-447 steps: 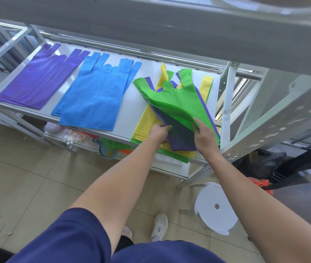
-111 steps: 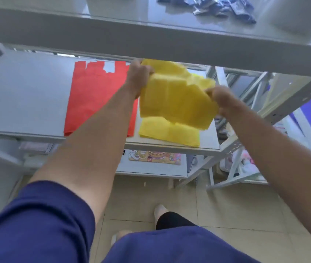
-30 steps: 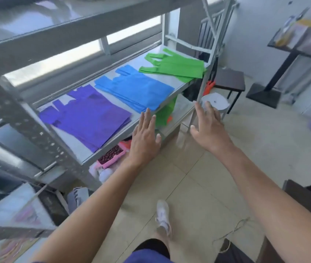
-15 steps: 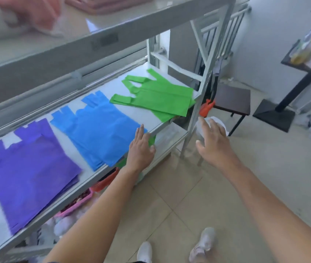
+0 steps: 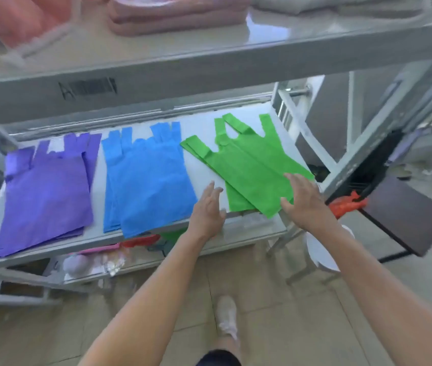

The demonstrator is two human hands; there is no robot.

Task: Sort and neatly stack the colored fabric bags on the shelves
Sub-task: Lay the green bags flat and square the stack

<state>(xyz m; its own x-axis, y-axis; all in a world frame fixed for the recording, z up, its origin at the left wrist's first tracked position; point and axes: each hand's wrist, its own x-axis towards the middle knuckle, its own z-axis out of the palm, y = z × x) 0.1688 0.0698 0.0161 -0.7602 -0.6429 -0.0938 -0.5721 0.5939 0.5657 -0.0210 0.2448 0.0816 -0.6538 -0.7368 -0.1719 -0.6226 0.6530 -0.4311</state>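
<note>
Green fabric lies under the straight, spread fingers (image 5: 297,180) of my right hand (image 5: 303,200), which grips nothing. It hangs over the front right corner of the green bags (image 5: 251,165), and I cannot tell if it touches them. My left hand (image 5: 208,211) is likewise flat and holds nothing, its fingers (image 5: 210,191) above the bare white strip of the shelf (image 5: 205,143) near the front edge, between the green bags and the blue bags (image 5: 146,180). The green stack sits askew at the right end, the blue in the middle, and the purple bags (image 5: 48,196) at the left end. An upper shelf (image 5: 209,62) carries folded pink fabric (image 5: 178,14). Below, a cluttered lower shelf (image 5: 249,229). To the right are a white stool (image 5: 320,250) and a dark table (image 5: 404,215) on the tiled floor (image 5: 275,326).
</note>
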